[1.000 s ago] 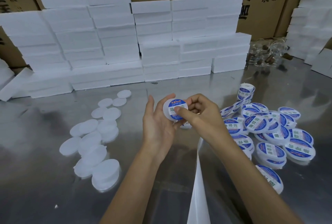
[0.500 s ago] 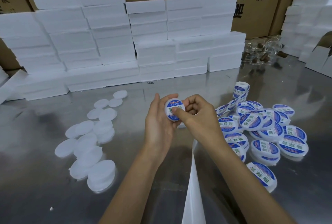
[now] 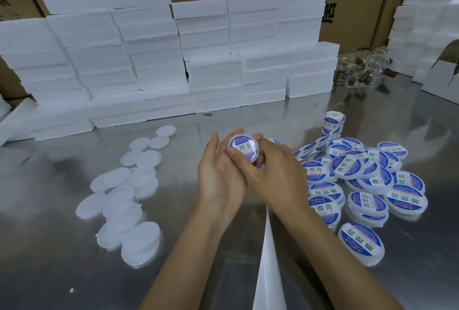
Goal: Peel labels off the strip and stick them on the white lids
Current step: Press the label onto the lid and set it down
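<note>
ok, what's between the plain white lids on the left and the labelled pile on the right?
Head view: the left hand and right hand, together holding one labelled lid, with bare metal table either side.

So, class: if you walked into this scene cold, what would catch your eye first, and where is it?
Dead centre, the left hand and right hand hold one labelled lid above the steel table. To the right lies a heap of blue-labelled lids; to the left, a scatter of plain white lids. Behind them rises a wall of stacked white foam blocks.
</note>
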A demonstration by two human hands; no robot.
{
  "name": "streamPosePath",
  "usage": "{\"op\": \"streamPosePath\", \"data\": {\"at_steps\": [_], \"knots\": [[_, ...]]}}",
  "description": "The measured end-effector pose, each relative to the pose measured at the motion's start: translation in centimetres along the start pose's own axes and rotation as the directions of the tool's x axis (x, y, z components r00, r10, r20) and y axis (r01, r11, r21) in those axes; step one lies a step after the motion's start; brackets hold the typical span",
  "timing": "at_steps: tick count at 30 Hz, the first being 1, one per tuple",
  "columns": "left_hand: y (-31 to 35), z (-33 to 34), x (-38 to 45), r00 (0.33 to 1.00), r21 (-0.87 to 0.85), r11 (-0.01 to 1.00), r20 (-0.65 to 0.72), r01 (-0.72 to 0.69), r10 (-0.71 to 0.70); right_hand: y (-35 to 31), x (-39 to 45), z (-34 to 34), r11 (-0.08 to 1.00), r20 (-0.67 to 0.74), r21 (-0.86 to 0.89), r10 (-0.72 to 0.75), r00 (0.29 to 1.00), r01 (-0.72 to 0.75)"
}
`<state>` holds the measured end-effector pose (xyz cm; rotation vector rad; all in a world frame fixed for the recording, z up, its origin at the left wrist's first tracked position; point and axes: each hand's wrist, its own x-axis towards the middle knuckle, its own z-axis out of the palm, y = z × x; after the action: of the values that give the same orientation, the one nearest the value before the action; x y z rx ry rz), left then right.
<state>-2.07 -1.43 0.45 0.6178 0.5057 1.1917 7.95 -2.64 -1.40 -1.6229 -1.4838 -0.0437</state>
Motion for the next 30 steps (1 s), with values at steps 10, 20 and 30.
{"op": "streamPosePath", "data": {"at_steps": [10, 20, 30], "knots": [[0.0, -0.9, 0.5, 0.993, 0.474, 0.872, 0.056, -0.12, 0.106, 1.3, 0.8, 0.0, 0.999, 0.036, -0.007, 0.044, 0.998, -0.043], [0.9, -1.8, -0.1, 0.95, 0.578, 0.778, -0.012, -0.247, 0.311, 1.5, 0.2, -0.9, 0.997, 0.067, 0.074, -0.031, 0.997, 0.026], [0.8, -1.6, -0.2, 0.961, 0.535, 0.812, 0.0, -0.235, 0.278, 1.2, 0.0, -0.2, 1.0, 0.023, -0.025, -0.018, 1.0, 0.019]]}}
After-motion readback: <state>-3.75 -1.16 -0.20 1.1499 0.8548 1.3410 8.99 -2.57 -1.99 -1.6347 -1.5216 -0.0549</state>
